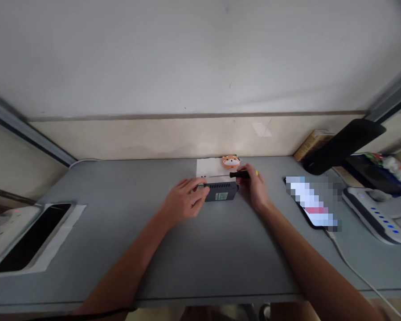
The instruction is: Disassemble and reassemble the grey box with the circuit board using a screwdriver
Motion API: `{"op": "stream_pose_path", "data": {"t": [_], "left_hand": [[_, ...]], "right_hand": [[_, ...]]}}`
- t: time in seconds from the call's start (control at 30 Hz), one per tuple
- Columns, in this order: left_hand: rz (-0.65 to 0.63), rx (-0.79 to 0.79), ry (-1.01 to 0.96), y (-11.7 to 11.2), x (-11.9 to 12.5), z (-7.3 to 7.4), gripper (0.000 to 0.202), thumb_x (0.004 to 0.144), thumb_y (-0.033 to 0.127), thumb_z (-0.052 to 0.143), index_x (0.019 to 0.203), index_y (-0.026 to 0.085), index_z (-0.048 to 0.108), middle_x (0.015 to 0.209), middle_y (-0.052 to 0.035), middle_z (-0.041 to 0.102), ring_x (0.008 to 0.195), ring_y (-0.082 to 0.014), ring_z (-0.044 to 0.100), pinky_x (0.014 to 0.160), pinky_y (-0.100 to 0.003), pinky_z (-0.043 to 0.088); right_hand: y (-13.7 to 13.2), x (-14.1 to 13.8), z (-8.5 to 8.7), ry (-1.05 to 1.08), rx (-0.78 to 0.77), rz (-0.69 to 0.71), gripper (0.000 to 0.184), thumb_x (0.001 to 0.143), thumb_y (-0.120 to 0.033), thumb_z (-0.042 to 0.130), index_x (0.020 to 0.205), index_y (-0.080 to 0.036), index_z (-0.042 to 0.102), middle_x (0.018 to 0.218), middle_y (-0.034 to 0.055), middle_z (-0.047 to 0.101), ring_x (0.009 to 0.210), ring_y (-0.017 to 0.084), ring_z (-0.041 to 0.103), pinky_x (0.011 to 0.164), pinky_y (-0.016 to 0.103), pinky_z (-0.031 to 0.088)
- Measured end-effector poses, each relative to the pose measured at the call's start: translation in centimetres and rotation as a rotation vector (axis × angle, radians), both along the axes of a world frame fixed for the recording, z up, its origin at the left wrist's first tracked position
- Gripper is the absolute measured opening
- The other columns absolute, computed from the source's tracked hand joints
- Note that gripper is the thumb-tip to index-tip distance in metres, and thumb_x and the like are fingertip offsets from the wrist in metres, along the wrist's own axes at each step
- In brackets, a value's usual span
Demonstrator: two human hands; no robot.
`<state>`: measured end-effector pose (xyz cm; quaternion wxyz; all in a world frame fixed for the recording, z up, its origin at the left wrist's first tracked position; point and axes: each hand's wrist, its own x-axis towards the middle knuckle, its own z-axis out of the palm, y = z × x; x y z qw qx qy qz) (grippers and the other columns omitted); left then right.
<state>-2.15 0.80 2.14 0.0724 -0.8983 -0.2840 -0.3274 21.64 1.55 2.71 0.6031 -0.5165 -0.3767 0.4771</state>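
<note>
A dark grey vented box (227, 191) with a green-and-white label stands on the table in front of me. My left hand (187, 197) grips its left end between thumb and fingers. In my right hand (255, 187), close to the box's right end, is a screwdriver (240, 174) with a black and yellow handle. Its thin shaft points left, behind the box and over a sheet of white paper (205, 166). A few tiny dark pieces, perhaps screws, lie on the paper near the shaft tip. An orange animal-faced case (231, 161) sits at the paper's back right.
At right lie a lit phone (310, 203) on a white cable, a white power strip (377, 214), a black cylinder (344, 145) and a small box (312, 143). A dark-screened phone (33, 238) rests on paper at left. The wall closes off the grey table's back.
</note>
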Motion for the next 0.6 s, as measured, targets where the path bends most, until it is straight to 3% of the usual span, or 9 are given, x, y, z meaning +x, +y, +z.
{"op": "stream_pose_path", "data": {"t": [0.2, 0.37, 0.6], "left_hand": [[-0.007, 0.034, 0.051, -0.1, 0.0, 0.9, 0.025, 0.099, 0.011, 0.043, 0.1, 0.02, 0.066, 0.105, -0.0083, 0.071, 0.073, -0.0151, 0.065, 0.075, -0.031, 0.053], [0.006, -0.057, 0.023, -0.2, 0.3, 0.6, 0.022, 0.1, 0.017, 0.045, 0.101, 0.021, 0.066, 0.104, -0.0075, 0.07, 0.079, -0.0174, 0.067, 0.077, -0.032, 0.053], [0.023, -0.077, -0.003, -0.2, -0.5, 1.3, 0.019, 0.093, 0.013, 0.045, 0.096, 0.019, 0.063, 0.096, -0.0076, 0.068, 0.077, -0.0187, 0.063, 0.074, -0.033, 0.052]], "right_hand": [[-0.2, -0.6, 0.0, -0.167, 0.023, 0.082, 0.058, 0.072, -0.079, 0.063, 0.082, -0.022, 0.065, 0.064, -0.0025, 0.063, 0.052, 0.011, 0.048, 0.051, 0.026, 0.037], [-0.5, -0.9, 0.2, -0.238, 0.009, 0.138, 0.064, 0.067, -0.085, 0.063, 0.082, -0.022, 0.065, 0.069, -0.0013, 0.066, 0.056, 0.012, 0.052, 0.051, 0.025, 0.039], [-0.2, -0.3, -0.2, -0.118, 0.05, 0.01, 0.058, 0.076, -0.08, 0.06, 0.082, -0.022, 0.066, 0.062, -0.0014, 0.063, 0.049, 0.012, 0.044, 0.049, 0.028, 0.036]]}}
